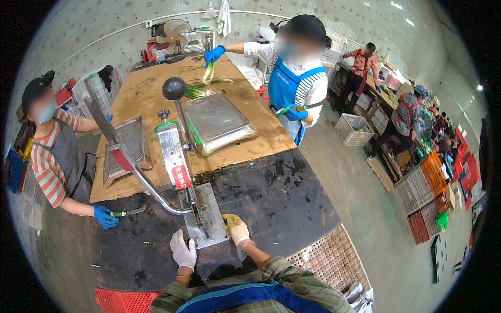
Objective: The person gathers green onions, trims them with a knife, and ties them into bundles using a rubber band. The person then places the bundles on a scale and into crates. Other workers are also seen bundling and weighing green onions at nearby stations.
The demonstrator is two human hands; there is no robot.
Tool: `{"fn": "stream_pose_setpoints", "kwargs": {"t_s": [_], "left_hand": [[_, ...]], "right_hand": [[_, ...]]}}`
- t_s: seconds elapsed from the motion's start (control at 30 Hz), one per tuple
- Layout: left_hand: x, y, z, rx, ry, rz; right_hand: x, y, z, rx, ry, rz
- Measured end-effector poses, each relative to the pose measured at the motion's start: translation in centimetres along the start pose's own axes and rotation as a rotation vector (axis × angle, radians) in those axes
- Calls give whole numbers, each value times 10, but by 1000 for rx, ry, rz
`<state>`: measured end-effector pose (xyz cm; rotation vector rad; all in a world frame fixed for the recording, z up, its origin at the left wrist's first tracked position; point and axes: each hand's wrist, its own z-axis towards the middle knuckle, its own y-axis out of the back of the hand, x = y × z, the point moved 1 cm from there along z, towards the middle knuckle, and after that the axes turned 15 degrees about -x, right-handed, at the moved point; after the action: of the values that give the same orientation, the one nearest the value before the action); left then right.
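In a white glove, my left hand point(182, 252) rests beside the near left corner of a metal base plate point(213, 209), thumb and fingers apart, holding nothing. My right hand point(236, 228) wears a yellowed glove and is at the plate's right edge with its fingers curled; whether they grip anything is hidden. On the plate stands a bench machine point(169, 146) with a long metal lever point(146, 180) and a red label bearing writing. A black ball knob point(174, 88) tops its upright rod. The dark tabletop point(270, 199) under it is wet and has green scraps.
Two platform scales point(219, 115) point(127, 143) sit on cardboard point(270, 137). A co-worker at left holds a curved knife point(131, 212). Another, at right, holds scallions point(209, 72) and a knife point(311, 105). Plastic crates point(332, 260) point(127, 300) stand by the table's near corners.
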<state>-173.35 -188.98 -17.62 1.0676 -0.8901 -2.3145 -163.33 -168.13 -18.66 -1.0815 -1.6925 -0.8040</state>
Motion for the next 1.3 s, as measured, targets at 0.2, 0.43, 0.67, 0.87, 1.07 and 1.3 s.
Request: {"fn": "stream_pose_setpoints", "kwargs": {"t_s": [0.2, 0.43, 0.67, 0.87, 1.07, 1.3], "left_hand": [[-9, 7, 4, -31, 25, -23], [-2, 7, 6, -38, 38, -54], [3, 8, 1, 19, 84, -2], [16, 5, -4, -90, 151, -234], [17, 57, -25, -14, 65, -160], [3, 47, -60, 391, -261, 213]], "right_hand": [[-2, -1, -1, 5, 35, 71], [-23, -4, 13, 30, 112, 135], [3, -7, -3, -11, 63, 60], [6, -3, 3, 42, 8, 48], [26, 31, -60, -127, 818, -437], [14, 58, -120, 3, 814, -1227]]}}
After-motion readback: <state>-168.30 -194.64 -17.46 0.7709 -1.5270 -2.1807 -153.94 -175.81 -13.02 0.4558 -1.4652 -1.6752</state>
